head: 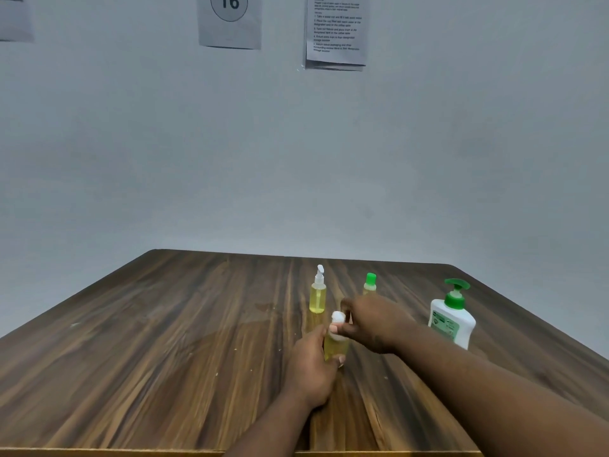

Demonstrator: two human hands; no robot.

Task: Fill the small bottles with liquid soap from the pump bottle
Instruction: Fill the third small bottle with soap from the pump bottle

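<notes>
A small clear bottle (pixel 335 348) of yellow soap stands on the wooden table (pixel 164 341) near its middle. My left hand (pixel 313 364) grips its body from the left. My right hand (pixel 369 321) pinches the white cap (pixel 338 317) on top of it. Behind stands a second small bottle (pixel 318 296) with yellow soap and a white pump top. A third small bottle (pixel 370 283) with a green cap is partly hidden behind my right hand. The large white pump bottle (pixel 452 319) with a green pump stands at the right.
The table's far edge meets a plain grey wall with paper sheets (pixel 336 31) pinned high up. The table's right edge runs close behind the pump bottle. A few crumbs lie on the wood near my hands.
</notes>
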